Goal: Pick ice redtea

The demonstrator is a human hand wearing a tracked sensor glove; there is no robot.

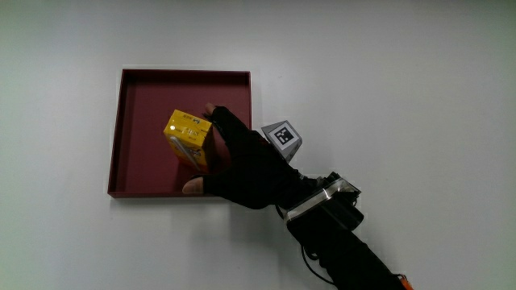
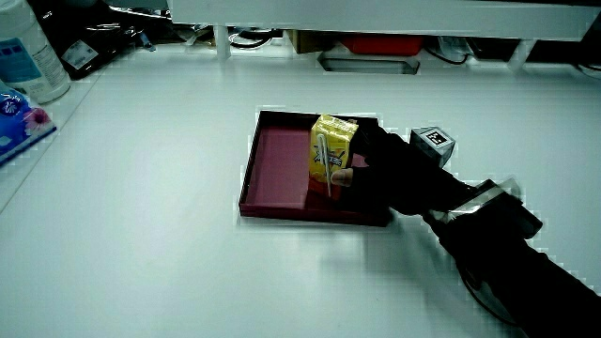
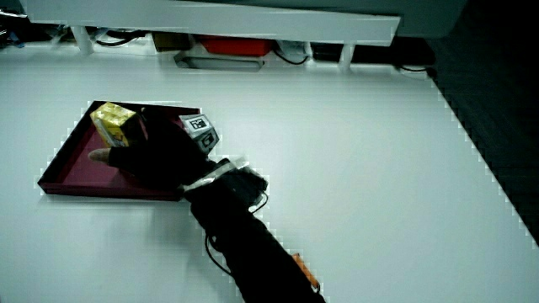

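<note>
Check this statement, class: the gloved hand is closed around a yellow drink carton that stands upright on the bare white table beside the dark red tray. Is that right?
One detail is wrong. The yellow drink carton does not stand on the bare table; it stands upright inside the dark red tray, as the main view shows. The rest holds: the hand is closed around it.

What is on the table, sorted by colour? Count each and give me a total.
Yellow: 1, the drink carton, gripped by the hand.
Dark red: 1, the tray under it.
Total: 2.
</note>
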